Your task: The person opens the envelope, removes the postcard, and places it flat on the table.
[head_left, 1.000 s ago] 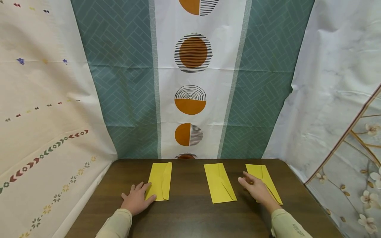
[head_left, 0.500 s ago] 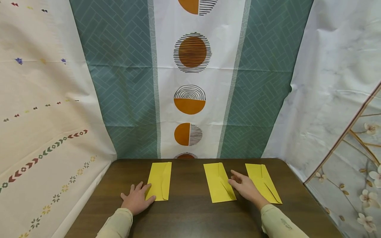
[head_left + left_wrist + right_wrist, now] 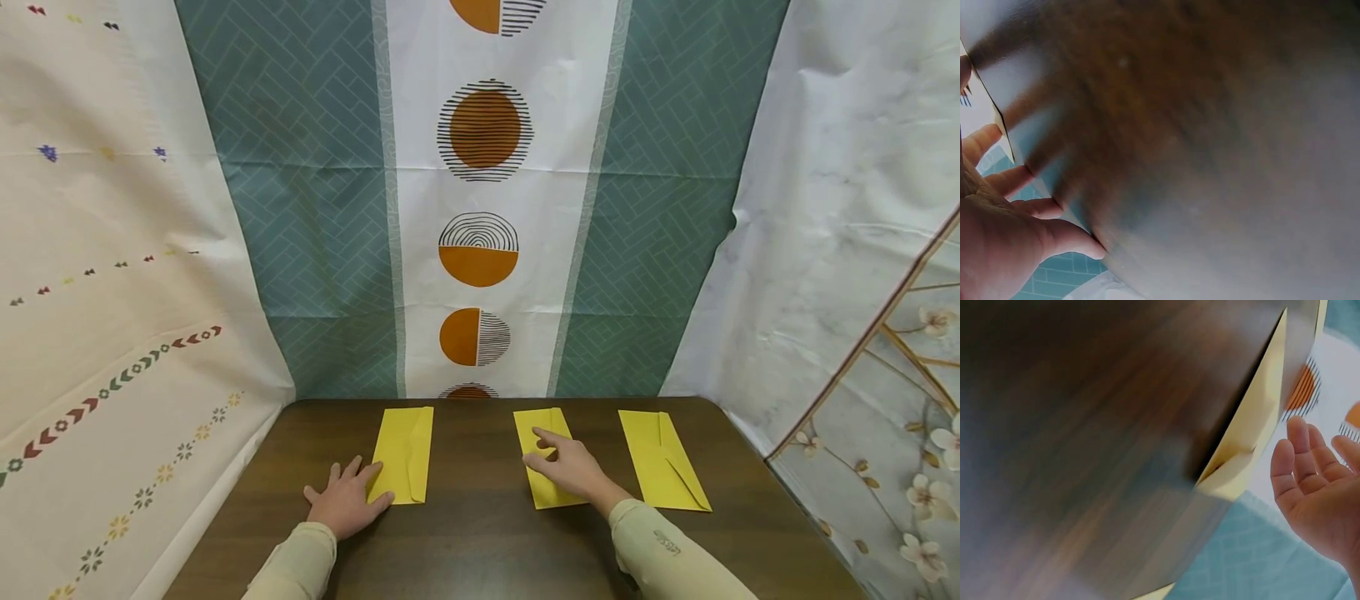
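Note:
Three yellow envelopes lie spaced across a dark wooden table. My left hand (image 3: 345,500) rests with spread fingers at the left edge of the left envelope (image 3: 411,450); the left wrist view shows its fingertips (image 3: 1096,250) down on the tabletop. Over the middle envelope (image 3: 555,497) hovers my right hand (image 3: 573,468), its fingers loosely bent and holding nothing. Part of that envelope is hidden beneath the hand. In the right wrist view the right hand (image 3: 1319,500) is clear of the surface, apart from an envelope (image 3: 1254,419). The right envelope (image 3: 663,458) lies flap side up, untouched.
The dark table (image 3: 472,550) ends at a hanging cloth (image 3: 495,192) with orange circles and green side panels. A cream patterned cloth (image 3: 135,333) hangs on the left, a white floral one (image 3: 840,292) on the right.
My right hand has moved left, from over the right envelope to over the middle one. The left hand and all the envelopes have stayed put.

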A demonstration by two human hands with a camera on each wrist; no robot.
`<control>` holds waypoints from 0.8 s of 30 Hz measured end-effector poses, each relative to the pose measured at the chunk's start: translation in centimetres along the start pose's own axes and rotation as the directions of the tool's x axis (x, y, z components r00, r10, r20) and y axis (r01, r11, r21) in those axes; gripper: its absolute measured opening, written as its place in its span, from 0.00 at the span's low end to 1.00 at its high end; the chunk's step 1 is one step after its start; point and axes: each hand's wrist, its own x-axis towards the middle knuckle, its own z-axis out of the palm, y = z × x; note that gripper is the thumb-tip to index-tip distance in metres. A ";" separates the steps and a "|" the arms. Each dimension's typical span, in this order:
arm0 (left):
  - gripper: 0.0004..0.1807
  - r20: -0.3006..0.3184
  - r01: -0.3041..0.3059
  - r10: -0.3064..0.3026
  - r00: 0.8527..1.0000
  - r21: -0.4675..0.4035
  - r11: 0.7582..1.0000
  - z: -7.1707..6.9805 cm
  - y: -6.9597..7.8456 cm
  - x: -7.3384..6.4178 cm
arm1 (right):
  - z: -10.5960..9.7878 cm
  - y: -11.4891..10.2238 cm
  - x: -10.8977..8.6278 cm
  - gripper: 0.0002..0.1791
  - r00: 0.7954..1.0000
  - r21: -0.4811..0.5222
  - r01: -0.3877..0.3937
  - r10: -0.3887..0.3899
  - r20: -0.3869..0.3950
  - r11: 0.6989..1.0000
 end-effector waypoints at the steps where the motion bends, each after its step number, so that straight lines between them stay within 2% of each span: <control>1: 0.40 0.000 0.000 0.000 1.000 -0.004 1.000 0.0 0.0 0.0 | 0.3 -0.4 0.2 0.40 1.000 -0.001 0.012 -0.012 0.008 1.000; 8: 0.42 0.015 0.002 -0.002 1.000 -0.004 1.000 0.6 -0.2 0.4 | 2.7 -2.7 1.6 0.42 0.990 -0.066 0.120 -0.115 0.078 0.991; 13: 0.43 0.028 0.010 -0.010 1.000 0.012 1.000 0.5 -0.2 0.6 | 4.5 -4.2 2.3 0.43 0.984 -0.141 0.146 -0.129 0.120 0.979; 16: 0.43 0.039 0.018 -0.018 0.999 0.019 1.000 0.3 -0.2 0.7 | 5.7 -5.2 2.6 0.43 0.982 -0.220 0.163 -0.137 0.127 0.962; 20: 0.44 0.056 0.029 -0.031 0.998 0.023 0.999 0.0 -0.2 0.5 | 7.2 -6.4 2.9 0.43 0.978 -0.340 0.199 -0.167 0.122 0.919; 24: 0.44 0.065 0.032 -0.033 0.997 0.018 0.999 -0.2 0.0 0.4 | 8.7 -7.3 3.2 0.42 0.978 -0.394 0.209 -0.189 0.089 0.895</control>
